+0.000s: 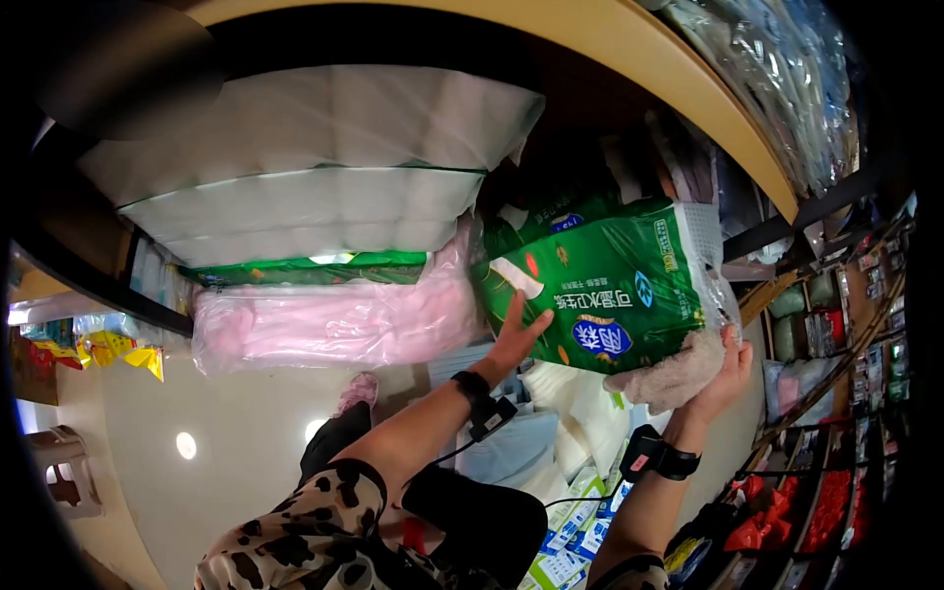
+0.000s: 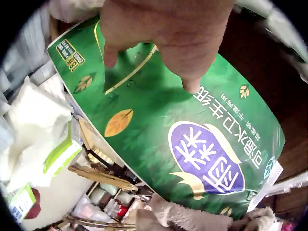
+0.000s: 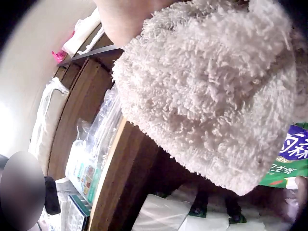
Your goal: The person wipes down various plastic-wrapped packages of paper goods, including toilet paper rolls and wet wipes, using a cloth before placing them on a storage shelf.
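Note:
A green pack of toilet paper (image 1: 605,285) with a blue oval logo sits tilted at the shelf opening. My left hand (image 1: 513,339) presses on its front near the left end, thumb and a finger spread apart on the film. In the left wrist view, the fingertips of that hand (image 2: 163,38) dent the green wrapper (image 2: 159,120). My right hand (image 1: 723,379) holds a fluffy beige cloth (image 1: 678,374) against the pack's lower right corner. Close up in the right wrist view, the cloth (image 3: 207,96) hides most of the fingers.
White wrapped rolls (image 1: 315,216) and a pink plastic-wrapped bundle (image 1: 344,320) fill the shelf at left. Another green pack (image 1: 551,211) lies behind, in shadow. Below my arms are white and blue packages (image 1: 580,521). The shelf's wooden edge (image 1: 728,88) curves overhead.

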`<state>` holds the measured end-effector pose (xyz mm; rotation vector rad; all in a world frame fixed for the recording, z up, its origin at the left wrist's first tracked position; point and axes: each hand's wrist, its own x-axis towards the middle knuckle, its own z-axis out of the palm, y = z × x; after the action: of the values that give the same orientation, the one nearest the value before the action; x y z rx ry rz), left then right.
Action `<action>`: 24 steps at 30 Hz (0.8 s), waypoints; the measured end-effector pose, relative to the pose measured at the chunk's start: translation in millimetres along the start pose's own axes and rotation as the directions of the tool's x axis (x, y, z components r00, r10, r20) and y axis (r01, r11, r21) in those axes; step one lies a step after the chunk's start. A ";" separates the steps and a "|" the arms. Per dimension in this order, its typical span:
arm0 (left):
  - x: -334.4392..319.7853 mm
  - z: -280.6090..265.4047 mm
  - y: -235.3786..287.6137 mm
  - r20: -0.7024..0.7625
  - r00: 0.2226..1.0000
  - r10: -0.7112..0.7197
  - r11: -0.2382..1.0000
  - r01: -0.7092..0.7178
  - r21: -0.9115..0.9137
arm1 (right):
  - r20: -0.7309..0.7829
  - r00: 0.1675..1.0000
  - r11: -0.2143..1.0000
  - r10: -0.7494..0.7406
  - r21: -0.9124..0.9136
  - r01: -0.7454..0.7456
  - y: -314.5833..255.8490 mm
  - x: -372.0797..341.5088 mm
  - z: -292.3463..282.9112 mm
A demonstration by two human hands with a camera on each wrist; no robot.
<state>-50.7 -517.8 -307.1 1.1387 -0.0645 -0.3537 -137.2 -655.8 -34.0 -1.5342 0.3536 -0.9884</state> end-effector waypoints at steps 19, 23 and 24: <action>36.7 -9.2 11.5 -0.057 0.995 -0.087 0.964 0.069 -0.257 | -0.021 0.999 0.998 0.033 0.051 -0.032 104.1 1.2 53.6; 38.0 -22.3 -16.4 0.010 0.984 -0.179 0.981 0.178 0.077 | 0.182 0.960 0.945 0.211 0.212 -0.248 162.1 11.0 -37.5; 39.3 -21.9 -23.0 -0.010 0.989 -0.150 0.986 0.150 0.076 | 0.299 0.929 0.930 0.219 0.225 -0.291 182.4 9.9 -63.5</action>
<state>-14.2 -519.2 -342.0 1.2237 0.0114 -0.4865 -122.4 -748.2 -203.2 -1.3149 0.2119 -0.5840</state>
